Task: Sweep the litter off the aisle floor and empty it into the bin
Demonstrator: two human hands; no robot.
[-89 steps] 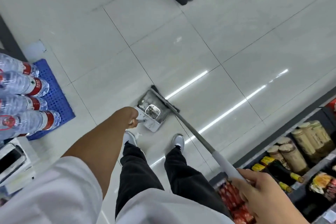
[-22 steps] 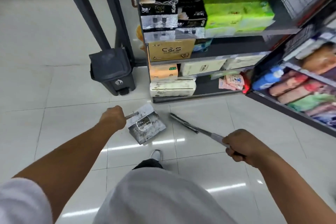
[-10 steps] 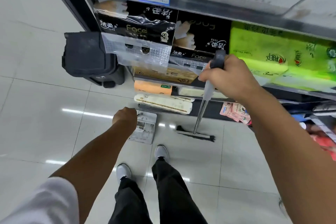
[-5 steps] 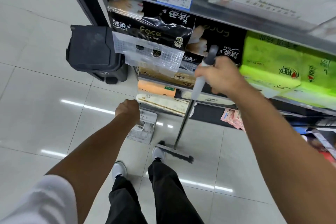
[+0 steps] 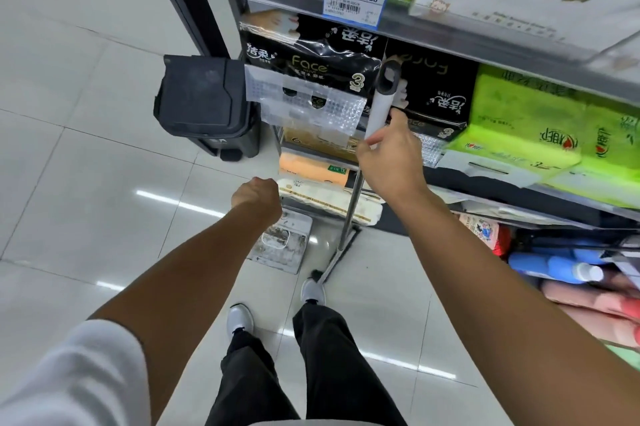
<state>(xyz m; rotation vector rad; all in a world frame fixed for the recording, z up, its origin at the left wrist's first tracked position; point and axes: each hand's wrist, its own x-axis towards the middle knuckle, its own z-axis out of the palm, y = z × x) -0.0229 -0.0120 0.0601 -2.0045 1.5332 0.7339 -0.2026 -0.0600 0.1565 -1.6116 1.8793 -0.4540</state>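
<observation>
1. Two shoes [image 5: 313, 290] on the pale tile floor [image 5: 86, 211], dark trousers above them; person stands facing a shelf unit.
2. Broom [image 5: 351, 204]: head on the floor just ahead of the right shoe, shaft near upright, top of handle leaning against the shelf goods.
3. Right hand [image 5: 389, 155] at the white upper grip of the broom; fingers loosely curled, thumb and forefinger pinching the grip, other fingers partly open.
4. Left hand [image 5: 258, 197]: fingers closed in a fist on the dustpan [image 5: 280, 245] handle. Pan hangs low beside the broom, litter [image 5: 275, 237] lying in its tray.
5. Shelf [image 5: 450, 34] ahead and right, stocked with tissue packs [image 5: 311, 58].
6. Bin [image 5: 204, 103], black, lid closed, stands on the floor at the shelf's left end, beyond the dustpan.
</observation>
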